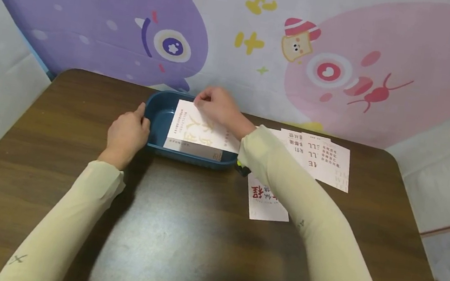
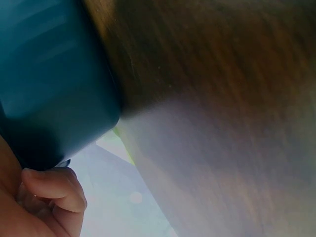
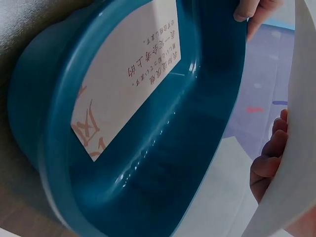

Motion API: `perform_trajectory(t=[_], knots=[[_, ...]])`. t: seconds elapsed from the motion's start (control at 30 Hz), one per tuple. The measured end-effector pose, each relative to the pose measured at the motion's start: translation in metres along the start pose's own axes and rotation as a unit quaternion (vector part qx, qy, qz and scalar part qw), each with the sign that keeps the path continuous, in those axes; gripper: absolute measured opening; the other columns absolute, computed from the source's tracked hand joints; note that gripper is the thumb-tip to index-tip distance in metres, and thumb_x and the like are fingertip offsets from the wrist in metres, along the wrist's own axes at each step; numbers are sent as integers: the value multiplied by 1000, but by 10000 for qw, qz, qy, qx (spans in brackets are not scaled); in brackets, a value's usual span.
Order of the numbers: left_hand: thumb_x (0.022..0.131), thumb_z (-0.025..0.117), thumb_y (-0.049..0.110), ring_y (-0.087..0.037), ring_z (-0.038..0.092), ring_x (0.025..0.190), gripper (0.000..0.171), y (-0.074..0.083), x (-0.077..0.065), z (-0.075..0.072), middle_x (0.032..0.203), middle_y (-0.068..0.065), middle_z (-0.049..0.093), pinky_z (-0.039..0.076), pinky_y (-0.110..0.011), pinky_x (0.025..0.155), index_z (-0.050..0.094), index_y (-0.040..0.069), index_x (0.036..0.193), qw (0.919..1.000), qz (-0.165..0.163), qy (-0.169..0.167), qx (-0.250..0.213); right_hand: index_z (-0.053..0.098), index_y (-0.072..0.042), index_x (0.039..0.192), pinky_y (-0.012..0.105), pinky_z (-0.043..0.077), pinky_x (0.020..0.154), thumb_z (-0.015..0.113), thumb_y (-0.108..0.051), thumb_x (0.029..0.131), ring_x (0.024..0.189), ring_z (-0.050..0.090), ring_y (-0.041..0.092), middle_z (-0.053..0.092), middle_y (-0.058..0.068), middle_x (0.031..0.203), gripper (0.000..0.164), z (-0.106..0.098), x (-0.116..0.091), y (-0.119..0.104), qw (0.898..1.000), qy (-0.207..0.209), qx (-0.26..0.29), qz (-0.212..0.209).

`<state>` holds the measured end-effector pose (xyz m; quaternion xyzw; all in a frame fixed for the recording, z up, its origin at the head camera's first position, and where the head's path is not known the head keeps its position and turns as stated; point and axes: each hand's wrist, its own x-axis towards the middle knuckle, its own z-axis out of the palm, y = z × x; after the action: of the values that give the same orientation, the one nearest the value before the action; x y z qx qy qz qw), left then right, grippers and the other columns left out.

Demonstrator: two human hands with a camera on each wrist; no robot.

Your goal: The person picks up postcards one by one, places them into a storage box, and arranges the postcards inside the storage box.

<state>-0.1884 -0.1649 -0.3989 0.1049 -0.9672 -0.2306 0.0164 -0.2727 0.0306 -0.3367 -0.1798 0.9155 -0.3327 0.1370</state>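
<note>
A blue plastic basin [image 1: 189,157] stands at the back of the table. My left hand [image 1: 126,135] grips its left end, and in the right wrist view the left fingers [image 3: 247,10] pinch the rim. Over the basin, my right hand [image 1: 217,104] pinches a white printed card [image 1: 187,119] by its far edge. Seen from the right wrist, the held card [image 3: 294,143] hides part of the curled fingers. Another printed card [image 3: 143,64] lies inside the basin, slanting along one wall.
Several overlapping printed cards [image 1: 331,165] lie on the table right of the basin. One card [image 1: 265,202] sits nearer, partly covered by the right sleeve [image 1: 302,201]. A small black object [image 1: 242,170] shows beside the basin's right end. A cartoon-printed sheet [image 1: 242,35] hangs behind the table.
</note>
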Motion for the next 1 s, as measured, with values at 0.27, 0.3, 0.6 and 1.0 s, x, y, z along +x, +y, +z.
perform_trajectory(t=[0.27, 0.3, 0.6, 1.0], knots=[[90, 33, 21, -41, 53, 94, 49, 2, 0, 1, 120, -25, 51, 41, -52, 78, 31, 8, 137, 10000, -61, 55, 30, 65, -13, 95, 24, 40, 80, 51, -24, 87, 87, 50, 11, 62, -1, 96, 20, 7, 3, 0, 9999, 17, 8, -153], [89, 33, 21, -41, 53, 94, 49, 2, 0, 1, 119, -26, 51, 41, -52, 78, 31, 9, 137, 9999, -55, 80, 38, 65, -12, 96, 24, 40, 80, 51, -24, 87, 87, 50, 11, 62, -1, 96, 21, 8, 3, -1, 9999, 1, 27, -149], [88, 34, 21, -42, 54, 91, 49, 4, 0, 4, 112, -26, 55, 41, -52, 73, 36, 9, 135, 9996, 37, 259, 62, 65, -12, 97, 23, 40, 79, 50, -24, 87, 87, 50, 11, 61, -1, 96, 21, 13, 4, -3, 9999, -6, 18, -139], [88, 33, 21, -42, 54, 90, 49, 7, -2, 5, 109, -27, 56, 41, -52, 72, 36, 9, 135, 9995, 81, 289, 62, 63, -12, 97, 23, 39, 77, 50, -23, 87, 85, 49, 12, 59, 0, 95, 20, 18, 5, -2, 9998, -47, -30, -193]])
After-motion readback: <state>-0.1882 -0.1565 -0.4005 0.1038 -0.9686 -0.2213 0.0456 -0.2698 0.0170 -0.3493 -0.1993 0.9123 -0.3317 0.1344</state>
